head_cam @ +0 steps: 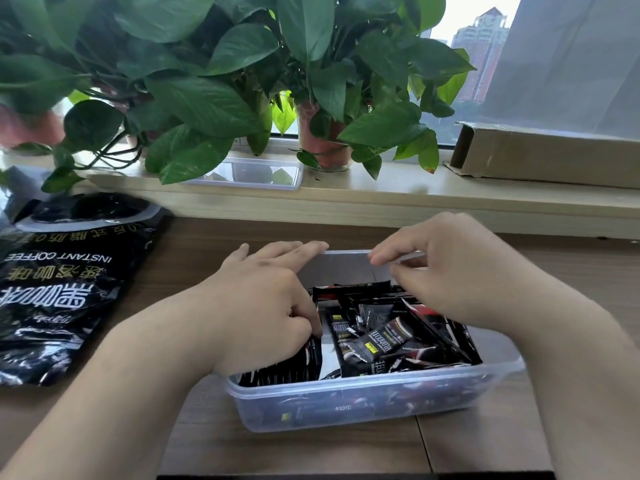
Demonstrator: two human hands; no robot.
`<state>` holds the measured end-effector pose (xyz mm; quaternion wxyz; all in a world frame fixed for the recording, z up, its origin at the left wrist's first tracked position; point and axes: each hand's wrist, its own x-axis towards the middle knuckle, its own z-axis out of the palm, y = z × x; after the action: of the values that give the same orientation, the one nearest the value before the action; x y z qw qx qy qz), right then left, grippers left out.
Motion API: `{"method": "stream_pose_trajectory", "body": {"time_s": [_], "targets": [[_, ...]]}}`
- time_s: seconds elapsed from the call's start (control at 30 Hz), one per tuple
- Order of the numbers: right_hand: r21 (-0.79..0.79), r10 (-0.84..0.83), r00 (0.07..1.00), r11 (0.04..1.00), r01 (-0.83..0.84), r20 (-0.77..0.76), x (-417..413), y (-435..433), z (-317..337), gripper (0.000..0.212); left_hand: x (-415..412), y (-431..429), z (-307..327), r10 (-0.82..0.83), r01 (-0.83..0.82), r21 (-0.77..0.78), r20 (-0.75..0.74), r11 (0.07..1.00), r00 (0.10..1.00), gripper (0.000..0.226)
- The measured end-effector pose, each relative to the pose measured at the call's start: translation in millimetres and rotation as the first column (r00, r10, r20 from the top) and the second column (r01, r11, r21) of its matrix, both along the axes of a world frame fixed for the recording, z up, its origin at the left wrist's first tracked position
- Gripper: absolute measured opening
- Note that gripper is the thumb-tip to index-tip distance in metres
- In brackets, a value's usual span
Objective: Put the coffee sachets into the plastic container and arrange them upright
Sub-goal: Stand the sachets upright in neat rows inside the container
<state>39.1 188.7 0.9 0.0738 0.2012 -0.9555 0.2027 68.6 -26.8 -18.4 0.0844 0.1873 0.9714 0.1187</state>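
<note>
The coffee sachets (377,344) lie in the plastic container (363,410) on the counter (207,258), directly beneath and between our hands; most lie flat or slanted, long axes crossing every way, glossy black with pale print; one standing sachet (349,289) runs along the far wall. Our left hand (263,303) is nearer the leaning packets at the left wall, two fingers straight toward the far rim, the others tucked among them; our right hand (446,271) curls beside that far sachet; whether either grips we cannot tell.
</note>
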Motion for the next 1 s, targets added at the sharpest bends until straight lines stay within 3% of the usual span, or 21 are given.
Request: {"method": "stream_pose_trajectory", "body": {"time_s": [0.2,0.33,0.67,0.8,1.0], "targets": [[0.392,0.015,0.994,0.918,-0.055,0.104,-16.6,-10.9,-24.8,0.030,1.0,-0.3,-0.6,0.006,-0.006,0.014,0.001,1.000,1.000,0.042],[0.487,-0.027,0.986,0.872,-0.059,0.166,-18.3,-9.9,-31.3,0.020,0.9,0.2,-1.0,0.013,-0.013,0.014,-0.004,1.000,1.000,0.039],[0.441,-0.021,0.998,0.897,-0.004,0.051,-12.4,-10.7,-22.6,0.016,-0.8,0.3,-2.4,0.011,-0.011,-0.008,-0.012,1.000,1.000,0.040],[0.429,-0.016,0.995,0.903,-0.026,0.094,-12.1,-8.5,-23.1,0.020,-0.9,0.7,-2.2,0.013,-0.013,-0.016,-0.008,1.000,1.000,0.040],[0.184,-0.011,1.000,0.983,0.008,0.019,-9.8,-1.0,-16.7,0.015,0.2,0.0,-0.5,0.011,-0.011,0.000,0.016,1.000,1.000,0.049]]}}
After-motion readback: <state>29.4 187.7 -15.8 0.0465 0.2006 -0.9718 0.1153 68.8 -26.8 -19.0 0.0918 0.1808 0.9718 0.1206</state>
